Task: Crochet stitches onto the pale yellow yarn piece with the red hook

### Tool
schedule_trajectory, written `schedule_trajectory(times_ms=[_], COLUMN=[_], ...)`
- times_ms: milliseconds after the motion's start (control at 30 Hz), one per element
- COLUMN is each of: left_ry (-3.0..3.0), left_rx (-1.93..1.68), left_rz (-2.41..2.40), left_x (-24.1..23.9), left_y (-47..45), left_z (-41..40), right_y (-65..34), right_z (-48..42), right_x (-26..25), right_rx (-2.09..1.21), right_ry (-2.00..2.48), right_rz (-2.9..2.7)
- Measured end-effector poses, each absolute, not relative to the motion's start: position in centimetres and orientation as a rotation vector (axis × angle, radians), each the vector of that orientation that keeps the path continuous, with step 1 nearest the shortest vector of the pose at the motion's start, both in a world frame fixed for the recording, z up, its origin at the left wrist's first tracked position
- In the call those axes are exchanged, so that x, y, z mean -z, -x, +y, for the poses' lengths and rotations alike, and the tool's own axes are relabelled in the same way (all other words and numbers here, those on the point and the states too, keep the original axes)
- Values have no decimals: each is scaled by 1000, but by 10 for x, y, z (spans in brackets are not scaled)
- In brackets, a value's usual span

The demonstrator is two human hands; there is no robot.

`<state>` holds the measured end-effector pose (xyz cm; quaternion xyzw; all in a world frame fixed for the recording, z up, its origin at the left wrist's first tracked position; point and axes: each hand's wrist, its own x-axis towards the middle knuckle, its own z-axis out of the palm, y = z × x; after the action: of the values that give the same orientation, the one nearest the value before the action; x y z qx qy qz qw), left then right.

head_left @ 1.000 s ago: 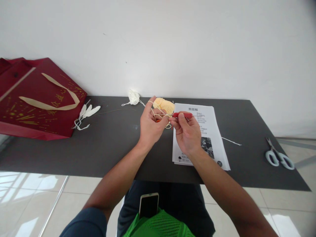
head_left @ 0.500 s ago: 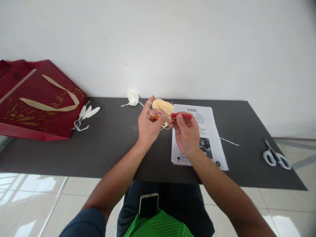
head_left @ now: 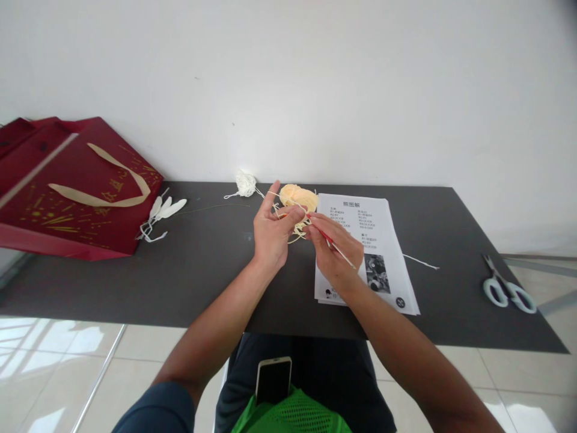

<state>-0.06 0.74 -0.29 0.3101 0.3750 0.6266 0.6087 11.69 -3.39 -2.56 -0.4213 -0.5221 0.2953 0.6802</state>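
Observation:
My left hand is raised over the dark table, thumb and fingers pinched on a small cream-yellow crochet piece, with cream yarn looped over its forefinger. My right hand grips a red-handled crochet hook, its tip pointing up-left into the piece and its handle slanting down to the right. Loose yarn loops hang between the two hands.
A printed instruction sheet lies under my right hand. A white yarn clump sits behind the work. A red gift bag and white feather-like pieces lie at left. Scissors rest at far right. A phone is in my lap.
My right hand has turned the hook from lying level, handle to the right, to slanting down-right with the tip pushed into the piece. My left hand stays about the same.

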Motion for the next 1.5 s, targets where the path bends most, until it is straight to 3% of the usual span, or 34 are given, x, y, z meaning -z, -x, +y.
schedule_trajectory(times_ms=[467, 1500], left_ry=[-635, -963], left_rx=[-1299, -1314], left_rz=[821, 891], left_x=[-7, 2], left_y=[3, 12], left_z=[5, 12], right_y=[-126, -147], right_z=[-9, -2], right_x=[23, 21], right_rx=[-1187, -924], right_ry=[708, 645], right_rz=[-797, -1027])
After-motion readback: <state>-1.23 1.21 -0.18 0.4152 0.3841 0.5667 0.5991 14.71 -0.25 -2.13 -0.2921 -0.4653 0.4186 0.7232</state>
